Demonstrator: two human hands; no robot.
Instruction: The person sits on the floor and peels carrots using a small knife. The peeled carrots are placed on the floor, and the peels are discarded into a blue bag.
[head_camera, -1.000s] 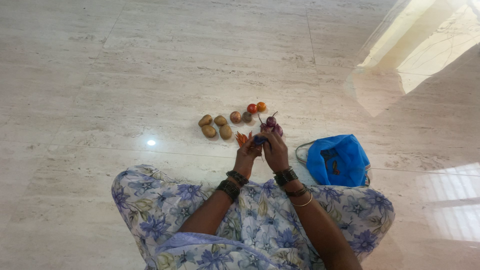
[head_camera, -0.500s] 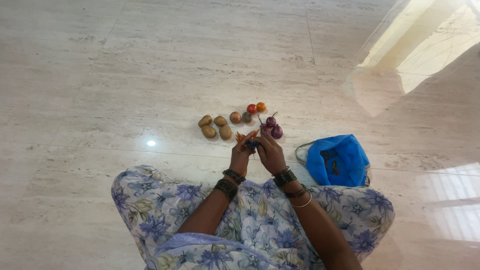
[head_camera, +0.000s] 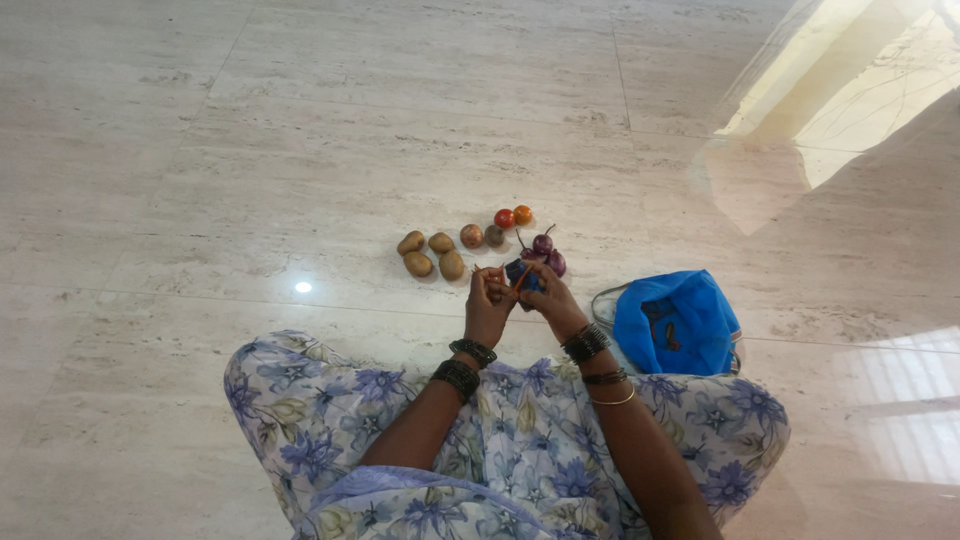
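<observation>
The left hand (head_camera: 488, 300) and the right hand (head_camera: 546, 292) are meeting just above the floor, and both are pinching a small blue bundle (head_camera: 519, 274) between their fingertips; an orange strip, perhaps a chilli or carrot sliver, is poking from it, though it is too small to be sure. The bundle is hanging between the two hands, in front of the person's flowered dress (head_camera: 500, 440) and just short of the vegetables. To work it well, the person would do best keeping the fingertips close and the grip light, so the contents are not spilling. Beyond the fingers, purple onions (head_camera: 548, 250) are lying just beside the right hand, potatoes (head_camera: 432, 254) are resting to the left, and two tomatoes (head_camera: 512, 216) are sitting behind them. A blue bag (head_camera: 674, 322) is lying open on the marble floor (head_camera: 300, 150), near the right wrist.
</observation>
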